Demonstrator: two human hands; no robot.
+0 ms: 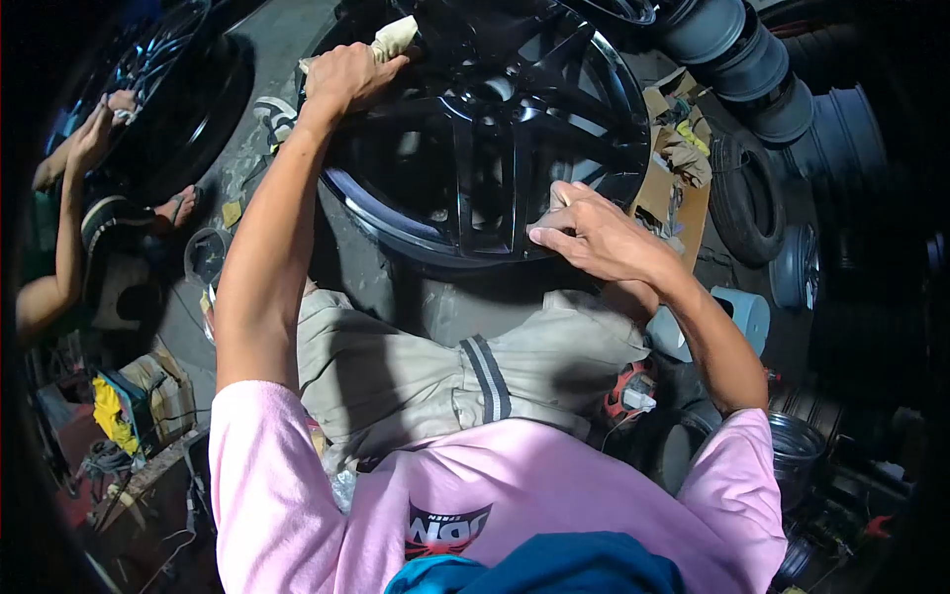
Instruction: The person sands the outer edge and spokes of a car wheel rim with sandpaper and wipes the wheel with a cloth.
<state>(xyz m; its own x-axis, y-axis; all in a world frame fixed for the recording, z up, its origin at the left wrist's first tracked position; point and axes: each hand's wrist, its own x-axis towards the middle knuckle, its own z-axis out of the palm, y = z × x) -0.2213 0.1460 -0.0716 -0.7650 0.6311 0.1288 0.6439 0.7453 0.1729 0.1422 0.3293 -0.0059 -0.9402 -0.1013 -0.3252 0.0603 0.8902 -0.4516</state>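
Note:
A black multi-spoke car wheel rim lies in front of my knees with its spoked face up. At its upper left edge, my left hand is closed around a crumpled cream cloth that sticks out past the fingers. My right hand is bent over the near right part of the rim. Its thumb and fingers pinch a small greyish-beige piece against a spoke end; whether that is cloth or abrasive sheet I cannot tell.
At the left another person's hand is on a second dark wheel. Right of my wheel are an open cardboard box, a tyre and stacked rims. A red-and-black tool lies by my right leg.

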